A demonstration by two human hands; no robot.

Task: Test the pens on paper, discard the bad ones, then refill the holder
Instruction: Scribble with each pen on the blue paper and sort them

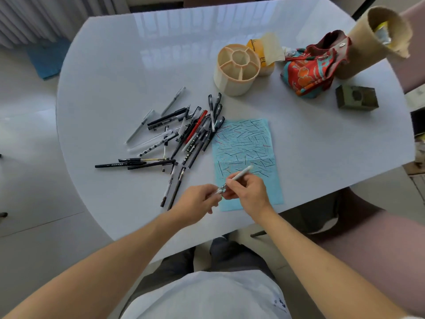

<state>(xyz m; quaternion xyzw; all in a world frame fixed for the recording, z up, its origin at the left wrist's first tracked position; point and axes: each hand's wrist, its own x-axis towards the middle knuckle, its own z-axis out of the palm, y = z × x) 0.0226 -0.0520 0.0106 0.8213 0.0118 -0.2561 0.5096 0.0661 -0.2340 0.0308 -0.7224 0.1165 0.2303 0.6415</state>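
Both hands' grips grasp a white pen (238, 175) over scribbled paper (246, 143); the holder (230, 81) stands empty.

We make out no legible text, white print on the black pen (119, 165) at nine o'clock too blurred to read, dark marks on the yellow container (257, 49) at one o'clock too small to read

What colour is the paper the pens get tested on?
Light blue paper, covered in dark pen strokes; head view.
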